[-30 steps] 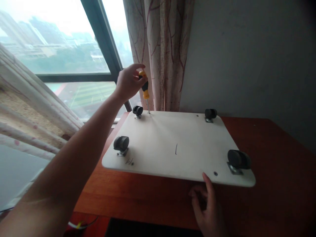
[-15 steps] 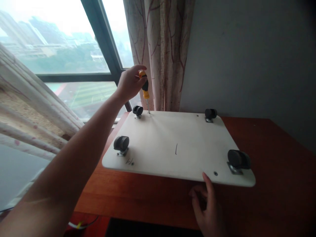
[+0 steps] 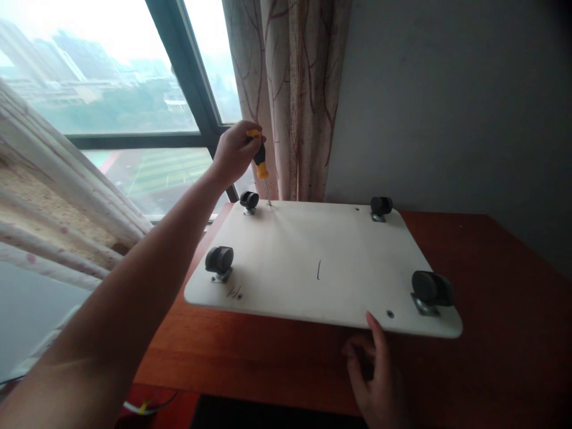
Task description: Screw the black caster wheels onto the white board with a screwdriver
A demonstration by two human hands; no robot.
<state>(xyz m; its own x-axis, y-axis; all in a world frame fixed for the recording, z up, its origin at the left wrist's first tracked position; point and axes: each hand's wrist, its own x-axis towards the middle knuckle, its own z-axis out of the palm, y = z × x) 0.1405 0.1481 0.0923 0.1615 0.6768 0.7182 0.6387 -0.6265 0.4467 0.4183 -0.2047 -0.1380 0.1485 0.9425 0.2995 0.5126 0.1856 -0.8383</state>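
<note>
My left hand [image 3: 238,152] is closed around the yellow-and-black handle of a screwdriver [image 3: 261,164]. Its shaft leans slightly, with the tip at a screw hole near the far left edge of a white board [image 3: 286,250]. Black casters on metal plates stand up from the board's corners, including a far left caster [image 3: 249,201] beside the screwdriver and a near right caster [image 3: 431,288]. My right hand [image 3: 378,375] is at the near edge, index fingertip touching the board and the other fingers loosely bent, holding nothing.
The board lies on a reddish-brown wooden table [image 3: 469,250]. A window [image 3: 147,140] and patterned curtains [image 3: 299,101] are behind and to the left, and a grey wall [image 3: 447,107] at the back right. A cable [image 3: 149,409] shows at the lower left.
The top of the screwdriver handle has tilted a little to the left, and my left hand has shifted its grip on it. My right hand and the board stay put.
</note>
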